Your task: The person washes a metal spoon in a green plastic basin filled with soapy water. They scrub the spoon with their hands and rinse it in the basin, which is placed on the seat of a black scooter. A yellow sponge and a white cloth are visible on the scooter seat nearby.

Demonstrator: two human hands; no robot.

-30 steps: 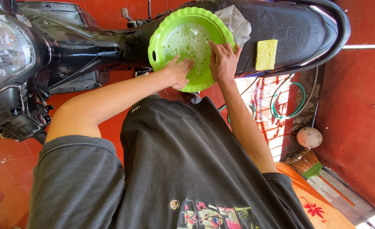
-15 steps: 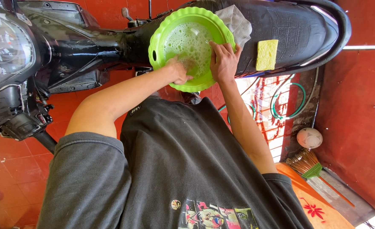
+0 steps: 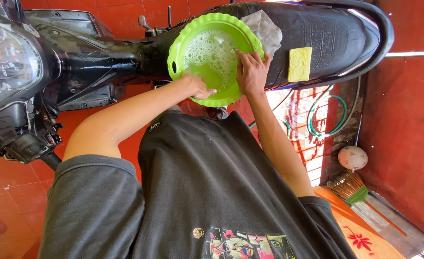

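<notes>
A round, bright green plastic basin with a scalloped rim sits on the black seat of a motorcycle, at the seat's front end near the machine's body. Its open mouth faces the camera, and it holds foamy, soapy water. Being round, it has no clear long axis; a slot-shaped handle hole in its rim lies on the side toward the handlebars.

The left hand curls over the near rim, fingers bent into the basin and clasping the edge. The right hand lies on the rim at the seat side, fingers stretched and held together, their tips reaching over the edge toward the suds.

Touching the basin's far-right rim, a crumpled grey cloth rests on the seat. Just beyond it, apart from the basin, lies a yellow rectangular sponge, its long side running across the seat.

A speedometer shows at the left. On the red-tiled floor are a coiled green hose, a pale ball and a green-collared broom.
</notes>
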